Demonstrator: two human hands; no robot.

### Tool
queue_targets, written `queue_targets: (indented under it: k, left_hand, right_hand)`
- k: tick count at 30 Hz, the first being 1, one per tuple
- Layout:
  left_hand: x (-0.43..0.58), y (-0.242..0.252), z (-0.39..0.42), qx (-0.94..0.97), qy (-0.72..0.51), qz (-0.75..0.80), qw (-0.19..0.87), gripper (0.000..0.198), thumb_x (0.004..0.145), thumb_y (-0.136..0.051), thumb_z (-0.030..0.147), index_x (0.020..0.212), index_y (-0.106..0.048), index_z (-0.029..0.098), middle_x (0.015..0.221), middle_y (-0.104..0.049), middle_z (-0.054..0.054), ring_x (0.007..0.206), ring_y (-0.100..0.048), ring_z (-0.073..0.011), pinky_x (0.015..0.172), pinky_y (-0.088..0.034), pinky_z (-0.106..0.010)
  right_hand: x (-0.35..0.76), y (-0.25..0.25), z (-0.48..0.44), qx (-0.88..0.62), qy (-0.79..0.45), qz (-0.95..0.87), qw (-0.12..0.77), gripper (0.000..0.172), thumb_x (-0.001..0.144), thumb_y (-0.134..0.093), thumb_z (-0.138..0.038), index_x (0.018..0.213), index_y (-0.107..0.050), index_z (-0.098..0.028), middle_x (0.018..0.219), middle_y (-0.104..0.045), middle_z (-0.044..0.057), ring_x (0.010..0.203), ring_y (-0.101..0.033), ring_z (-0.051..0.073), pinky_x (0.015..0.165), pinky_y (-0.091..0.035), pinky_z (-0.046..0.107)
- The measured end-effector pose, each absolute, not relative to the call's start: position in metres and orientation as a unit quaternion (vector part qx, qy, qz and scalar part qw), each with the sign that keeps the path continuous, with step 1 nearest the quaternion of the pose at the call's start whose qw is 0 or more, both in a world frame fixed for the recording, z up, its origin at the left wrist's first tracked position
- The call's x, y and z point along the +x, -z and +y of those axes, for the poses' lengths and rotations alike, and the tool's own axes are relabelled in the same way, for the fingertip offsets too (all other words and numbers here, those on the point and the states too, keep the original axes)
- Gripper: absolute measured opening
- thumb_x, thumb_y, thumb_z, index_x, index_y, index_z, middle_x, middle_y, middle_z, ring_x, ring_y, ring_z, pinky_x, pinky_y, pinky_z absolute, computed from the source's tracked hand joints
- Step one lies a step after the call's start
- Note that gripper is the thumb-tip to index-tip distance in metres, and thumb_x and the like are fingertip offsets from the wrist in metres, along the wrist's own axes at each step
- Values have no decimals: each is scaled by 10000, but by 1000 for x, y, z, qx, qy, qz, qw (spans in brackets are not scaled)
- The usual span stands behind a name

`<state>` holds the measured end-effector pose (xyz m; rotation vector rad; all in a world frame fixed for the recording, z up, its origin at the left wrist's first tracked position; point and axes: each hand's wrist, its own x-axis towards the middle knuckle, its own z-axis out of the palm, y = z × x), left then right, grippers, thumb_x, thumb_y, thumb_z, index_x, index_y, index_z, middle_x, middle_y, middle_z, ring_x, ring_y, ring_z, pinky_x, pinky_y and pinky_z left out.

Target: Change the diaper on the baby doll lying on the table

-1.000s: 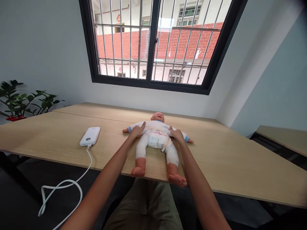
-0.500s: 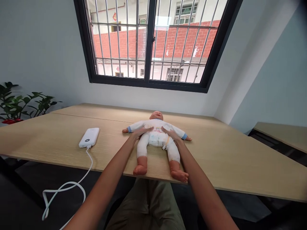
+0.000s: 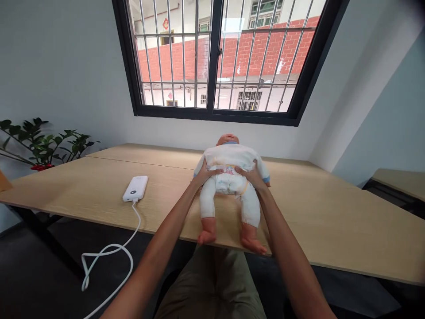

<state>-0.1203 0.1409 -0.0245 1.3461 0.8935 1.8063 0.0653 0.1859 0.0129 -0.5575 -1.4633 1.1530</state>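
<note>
A baby doll in a white top with blue cuffs and a white diaper is face up over the wooden table, its torso raised and its head tipped back. My left hand grips the doll's waist on the left, thumb across the front. On the other side my right hand holds the waist in the same way. The fingers beneath the body are hidden. Both doll legs point toward me, with the bare feet near the front edge of the table.
A white power bank lies on the table to the left. Its white cable hangs over the front edge in a loop. A potted plant stands at the far left. Behind the table is a wall with a barred window.
My hands have lifted the doll's torso. Its arms, spread wide before, now hang down at its sides, and its head has tipped back. The view has shifted slightly left.
</note>
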Motion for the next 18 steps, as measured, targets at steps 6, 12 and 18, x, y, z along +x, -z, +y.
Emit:
queue_targets:
  k: [6, 12, 18]
  left_hand:
    - [-87, -14, 75, 597, -684, 309, 284, 764, 687, -803, 207, 1349, -426, 155, 1394, -525, -129, 1249, -546, -316, 966, -525, -439]
    - [-57, 9, 2, 604, -635, 385, 289, 1269, 554, -908, 279, 1551, -122, 292, 1506, -418, -119, 1358, -431, -376, 1067, -475, -502]
    - [-36, 55, -49, 519, -612, 484, 349, 1264, 421, -936, 410, 1517, -314, 302, 1388, -564, -90, 1279, -524, -370, 968, -549, -451]
  right_hand:
    - [106, -33, 156, -117, -621, -541, 555, 535, 773, -717, -504, 1212, -589, -226, 1206, -668, 24, 1084, -652, 187, 898, -549, 278]
    - [135, -23, 94, -240, -587, -471, 614, 604, 655, -839, -464, 1181, -647, -239, 1180, -687, 46, 1056, -671, 257, 818, -614, 337]
    - [145, 20, 30, -336, -450, -467, 683, 604, 733, -760, -484, 1249, -613, -206, 1291, -628, 61, 1304, -497, 251, 1113, -411, 387]
